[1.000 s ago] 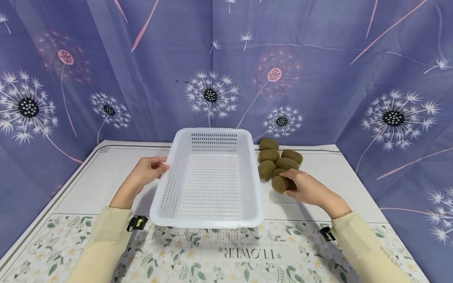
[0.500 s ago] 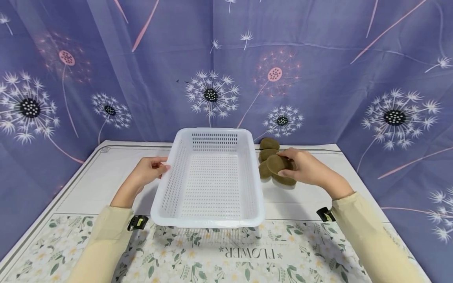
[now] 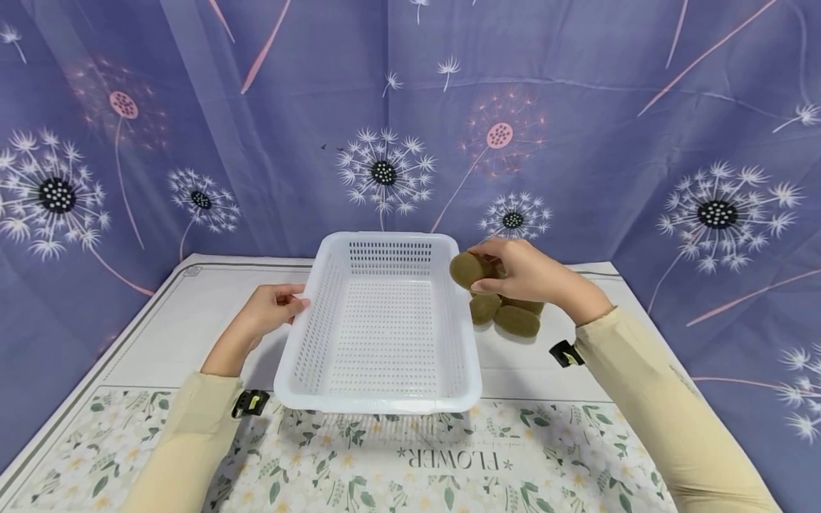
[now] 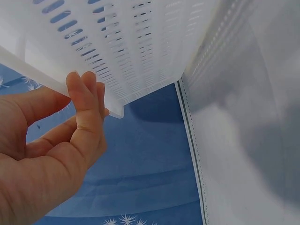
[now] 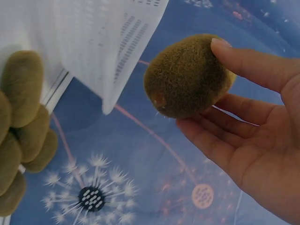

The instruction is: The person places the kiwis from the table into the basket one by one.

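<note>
A fuzzy brown kiwi (image 3: 467,271) is pinched between the thumb and fingers of my right hand (image 3: 522,271), raised beside the basket's right rim. The right wrist view shows the same kiwi (image 5: 183,77) held clear of the others. My left hand (image 3: 266,315) pinches the left rim of a white perforated plastic basket (image 3: 378,405). In the left wrist view, the thumb and fingers of that hand (image 4: 61,140) meet at the rim edge. No fruit lies inside the basket. Several more kiwis (image 3: 517,322) lie on the table to its right, partly hidden under my right hand.
The table (image 3: 539,374) has a white cover at the back and a floral cloth (image 3: 308,470) along the front. A purple dandelion-print curtain (image 3: 288,142) rises behind the table and at both sides.
My right hand has picked a kiwi off the near end of the group and carried it up, back and left to the basket rim. The left hand has stayed put.
</note>
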`<state>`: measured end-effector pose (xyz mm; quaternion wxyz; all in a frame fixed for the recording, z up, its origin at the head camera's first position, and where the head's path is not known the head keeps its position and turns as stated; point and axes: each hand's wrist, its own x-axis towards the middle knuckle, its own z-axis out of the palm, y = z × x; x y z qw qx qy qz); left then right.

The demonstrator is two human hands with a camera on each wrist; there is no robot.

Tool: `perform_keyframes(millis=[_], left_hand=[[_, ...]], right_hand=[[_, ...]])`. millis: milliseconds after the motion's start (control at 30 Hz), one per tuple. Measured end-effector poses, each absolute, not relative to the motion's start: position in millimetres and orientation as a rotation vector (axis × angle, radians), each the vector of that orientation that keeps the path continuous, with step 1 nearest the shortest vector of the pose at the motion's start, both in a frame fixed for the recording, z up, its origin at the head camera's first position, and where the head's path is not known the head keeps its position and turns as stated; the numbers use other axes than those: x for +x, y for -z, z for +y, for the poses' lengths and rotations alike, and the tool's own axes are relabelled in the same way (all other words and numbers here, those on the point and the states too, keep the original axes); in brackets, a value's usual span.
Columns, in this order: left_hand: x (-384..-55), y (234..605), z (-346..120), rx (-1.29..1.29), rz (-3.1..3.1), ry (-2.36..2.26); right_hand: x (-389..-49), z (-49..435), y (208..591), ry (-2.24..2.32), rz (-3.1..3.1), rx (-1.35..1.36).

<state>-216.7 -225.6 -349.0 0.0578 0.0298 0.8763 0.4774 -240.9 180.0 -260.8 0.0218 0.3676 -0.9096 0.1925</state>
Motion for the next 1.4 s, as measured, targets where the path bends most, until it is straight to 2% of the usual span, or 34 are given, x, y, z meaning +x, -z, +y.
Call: perform_keyframes(millis=[500,833,1400], left_hand=[[-217,348,-225,0.061,2.633,-1.455],[-217,348,-225,0.06,2.638,-1.453],[-217,349,-226,0.078,2.649,-1.445]], right_hand=[[-256,118,240,-0.768,-2.874,1.219],[-261,77,245,-0.942,-2.856,1.3],[-256,12,270,-0.803,-2.893,1.578]])
